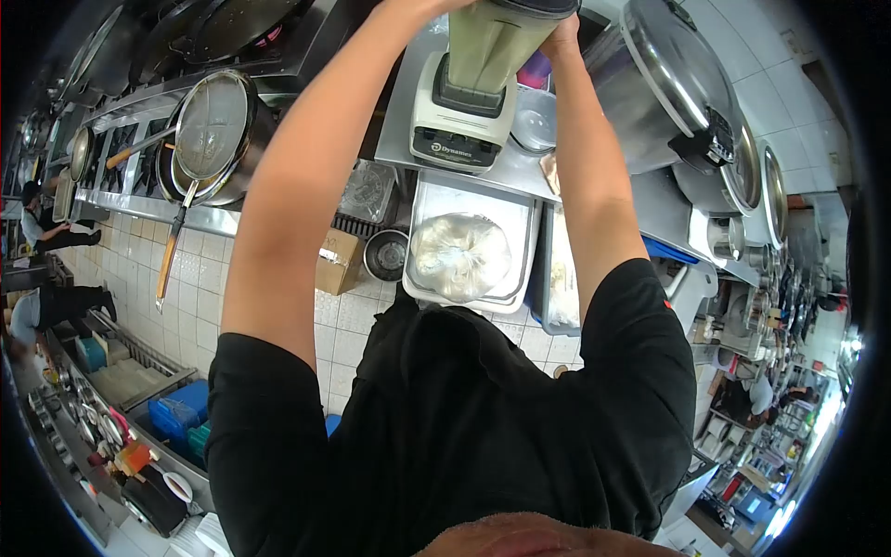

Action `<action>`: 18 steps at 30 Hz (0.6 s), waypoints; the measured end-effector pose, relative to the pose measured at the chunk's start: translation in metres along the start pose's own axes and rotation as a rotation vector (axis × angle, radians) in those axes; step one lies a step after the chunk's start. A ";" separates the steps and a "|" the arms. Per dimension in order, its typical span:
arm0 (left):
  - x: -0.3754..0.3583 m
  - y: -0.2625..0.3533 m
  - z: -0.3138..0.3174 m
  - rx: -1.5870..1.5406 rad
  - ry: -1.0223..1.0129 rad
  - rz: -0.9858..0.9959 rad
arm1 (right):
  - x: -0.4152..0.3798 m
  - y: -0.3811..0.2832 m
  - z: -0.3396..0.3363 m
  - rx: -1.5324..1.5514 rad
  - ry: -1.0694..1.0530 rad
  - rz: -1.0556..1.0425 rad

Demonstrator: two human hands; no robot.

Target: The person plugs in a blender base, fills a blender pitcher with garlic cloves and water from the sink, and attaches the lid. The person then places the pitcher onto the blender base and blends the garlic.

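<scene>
A blender [464,116] with a cream base marked Dynamex stands on the steel counter in front of me. Its clear blender jar [492,46] holds a pale green mixture and has a black lid [534,6]. My left hand [427,5] is at the jar's upper left, cut off by the top edge, so its fingers do not show. My right hand [561,37] is against the jar's upper right side, its fingers mostly hidden behind the jar. Right of the base sits a clear round container [534,121].
A knotted plastic bag [460,255] lies in a white tub [422,299] below the counter. Large steel pots [650,88] stand to the right. At left, a strainer [213,125] rests over a pot by the stove. A cardboard box [339,261] and metal bowl [385,255] sit low. Other people work farther off.
</scene>
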State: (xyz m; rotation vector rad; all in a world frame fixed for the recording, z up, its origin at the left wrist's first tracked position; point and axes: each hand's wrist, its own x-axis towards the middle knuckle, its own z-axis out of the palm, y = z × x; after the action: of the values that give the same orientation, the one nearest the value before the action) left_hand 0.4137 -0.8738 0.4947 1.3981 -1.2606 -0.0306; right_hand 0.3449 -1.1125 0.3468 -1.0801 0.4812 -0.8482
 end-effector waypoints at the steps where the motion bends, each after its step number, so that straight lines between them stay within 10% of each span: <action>1: -0.008 -0.007 0.006 -0.108 0.028 -0.054 | -0.001 0.003 0.002 0.011 -0.004 -0.026; 18: -0.002 0.040 0.009 -0.281 0.205 -0.176 | -0.030 -0.069 0.072 0.238 -0.466 -0.478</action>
State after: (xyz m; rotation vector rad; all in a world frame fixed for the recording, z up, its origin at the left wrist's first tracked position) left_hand 0.3813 -0.8672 0.5194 1.2298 -0.9225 -0.1748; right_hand 0.3530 -1.0625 0.4379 -1.1415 -0.2762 -0.9981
